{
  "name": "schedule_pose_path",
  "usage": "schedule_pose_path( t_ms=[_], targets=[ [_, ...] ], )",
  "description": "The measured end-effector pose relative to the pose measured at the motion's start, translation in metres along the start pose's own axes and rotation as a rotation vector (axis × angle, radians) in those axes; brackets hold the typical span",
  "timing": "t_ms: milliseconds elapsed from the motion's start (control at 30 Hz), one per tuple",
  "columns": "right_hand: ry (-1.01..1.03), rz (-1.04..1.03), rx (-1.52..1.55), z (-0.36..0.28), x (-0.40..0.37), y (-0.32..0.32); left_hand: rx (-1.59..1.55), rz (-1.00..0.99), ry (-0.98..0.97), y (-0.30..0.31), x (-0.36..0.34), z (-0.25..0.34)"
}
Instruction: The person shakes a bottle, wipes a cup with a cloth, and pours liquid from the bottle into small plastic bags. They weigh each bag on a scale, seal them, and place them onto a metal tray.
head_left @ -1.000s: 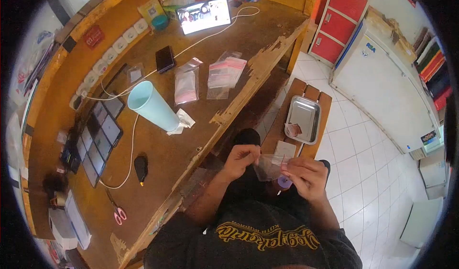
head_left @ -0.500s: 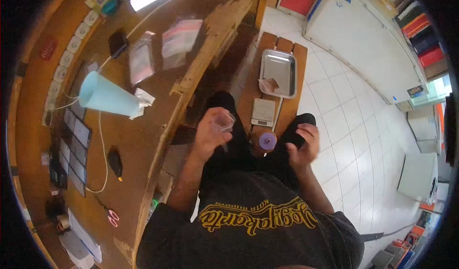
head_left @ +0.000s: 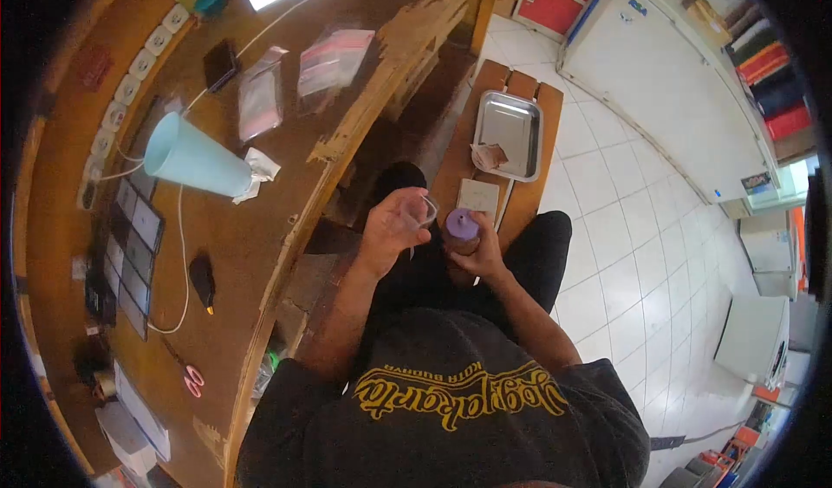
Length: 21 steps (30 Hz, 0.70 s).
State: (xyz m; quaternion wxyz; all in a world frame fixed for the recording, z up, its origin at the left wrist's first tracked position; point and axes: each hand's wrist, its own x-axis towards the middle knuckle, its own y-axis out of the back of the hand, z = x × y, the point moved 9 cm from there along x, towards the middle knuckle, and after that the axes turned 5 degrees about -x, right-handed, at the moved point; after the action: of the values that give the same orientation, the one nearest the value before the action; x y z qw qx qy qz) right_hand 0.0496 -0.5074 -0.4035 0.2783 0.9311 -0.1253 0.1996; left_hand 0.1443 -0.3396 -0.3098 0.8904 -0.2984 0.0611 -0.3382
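Note:
My left hand (head_left: 390, 235) is closed around a small clear plastic cup (head_left: 424, 211), its rim tilted toward the right. Just beside it, my right hand (head_left: 486, 252) grips a bottle with a purple cap (head_left: 463, 224), held upright above my lap. Cup and bottle are close together but apart. Behind the bottle, a small white scale (head_left: 479, 194) lies on the wooden bench (head_left: 523, 87), partly hidden by the bottle and hand. Farther along the bench sits a metal tray (head_left: 538, 141) with a small opened packet (head_left: 490, 156) at its near corner.
On the wooden desk (head_left: 251, 289) to the left are a light blue cup (head_left: 195, 159), plastic zip bags (head_left: 336, 61), a phone (head_left: 221, 65), pink-handled scissors (head_left: 193, 380) and a power strip (head_left: 139, 65). The desk edge runs close by my left arm. White tiled floor (head_left: 624, 228) lies right.
My right hand has moved left, taken hold of the purple-capped bottle and lifted it off the bench toward the cup. My left hand still holds the clear cup, shifted slightly.

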Motion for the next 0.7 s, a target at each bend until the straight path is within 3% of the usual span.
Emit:
schedule_pose_path(
  t_ms=[67,167,233,267,333,367,400,467,567,633,700],
  targets=[
    [-0.011,-0.033,0.010,-0.021,0.028,0.015,0.154,-0.043,-0.113,-0.003,-0.001,0.016],
    [0.009,-0.175,-0.078,-0.088,0.075,0.059,0.275,0.041,-0.004,0.002,-0.009,0.017],
    [0.000,-0.523,-0.148,-0.124,0.091,0.065,0.584,0.045,-0.049,0.005,-0.011,0.018],
    [-0.010,-0.519,-0.152,-0.143,0.103,0.078,0.578,0.036,-0.043,0.004,-0.011,0.016],
    [-0.138,-0.952,-0.403,-0.146,0.093,0.070,0.671,-0.031,-0.045,-0.006,-0.010,0.010],
    [-0.131,-1.038,-0.479,-0.141,0.086,0.070,0.664,-0.040,-0.040,-0.009,-0.010,0.007],
    [-0.141,-1.037,-0.480,-0.140,0.087,0.072,0.697,-0.094,-0.049,-0.015,-0.009,0.002],
    [-0.117,-1.231,-0.691,-0.136,0.077,0.072,0.725,-0.148,-0.053,-0.023,-0.009,-0.005],
    [-0.039,-1.274,-0.717,-0.147,0.079,0.070,0.788,-0.196,-0.120,-0.034,-0.012,-0.009],
    [-0.089,-1.321,-0.711,-0.148,0.083,0.068,0.769,-0.198,-0.018,-0.032,-0.014,-0.019],
    [-0.133,-1.364,-0.704,-0.149,0.083,0.068,0.781,-0.179,-0.056,-0.032,-0.013,-0.017]
  ],
)
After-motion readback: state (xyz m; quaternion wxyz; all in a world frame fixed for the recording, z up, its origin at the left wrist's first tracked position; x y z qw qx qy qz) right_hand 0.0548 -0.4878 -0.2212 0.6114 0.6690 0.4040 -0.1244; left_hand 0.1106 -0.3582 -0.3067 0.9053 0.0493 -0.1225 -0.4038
